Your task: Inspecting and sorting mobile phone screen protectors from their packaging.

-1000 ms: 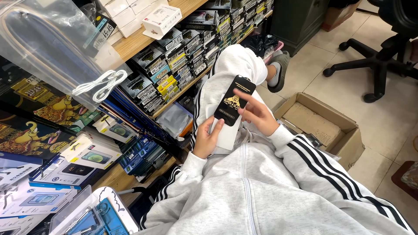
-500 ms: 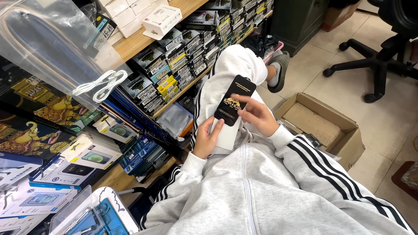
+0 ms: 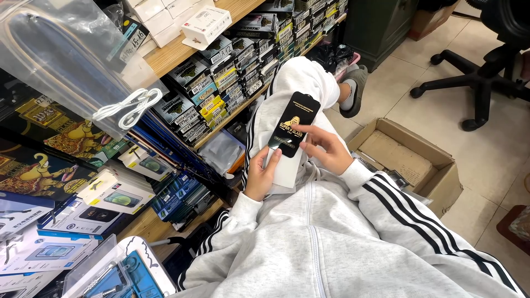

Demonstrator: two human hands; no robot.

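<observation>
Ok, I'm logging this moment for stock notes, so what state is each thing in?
black flat package: held upright over the lap, on top of a white sleeve
left hand: gripping the white sleeve's lower edge
right hand: fingers touching the package's side
cardboard box: open, on the floor
clear plastic bag: hanging, white cable inside
office chair: upright on the floor

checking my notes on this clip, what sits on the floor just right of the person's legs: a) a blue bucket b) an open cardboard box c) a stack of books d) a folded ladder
b, an open cardboard box sits on the tiled floor beside the person's legs, near the right hand.
</observation>
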